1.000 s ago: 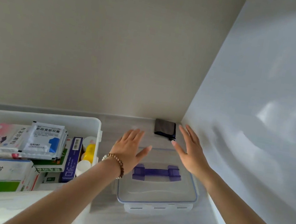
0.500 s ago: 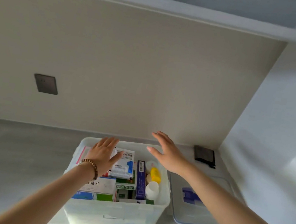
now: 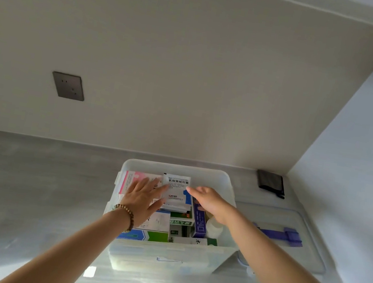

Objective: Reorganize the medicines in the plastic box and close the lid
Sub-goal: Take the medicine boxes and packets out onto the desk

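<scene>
The plastic box (image 3: 227, 184) stands open on the grey countertop (image 3: 33, 190), in the middle of the view and in front of the back wall. It is filled with medicine packs. The lid (image 3: 309, 253) is off and lies flat on the countertop just right of the box, with its purple handle (image 3: 286, 235) facing up. One second ago both hands were spread above this lid. Half a second ago they hovered over the box, the right hand above its rear right corner. Both hands are now lower and inside the box opening. The left hand (image 3: 144, 198), which has a bead bracelet (image 3: 125, 215) at the wrist, lies flat with the fingers spread. It rests on the pink box (image 3: 131, 180), and its fingertips reach the left edge of the white sachet (image 3: 175, 194). It grasps nothing. The right hand (image 3: 211, 202) has moved left, and its extended fingers touch the right edge of the same sachet. The fingers are loose and no pinch is visible, so this hand is also released. The sachet lies on top of the other packs at the rear of the box. To its right, a blue carton (image 3: 199, 223) stands on edge and a white bottle (image 3: 214, 229) shows under the right wrist. A dark folded item (image 3: 270, 182) lies in the rear right corner of the countertop. A grey wall socket (image 3: 68, 86) is on the back wall.
</scene>
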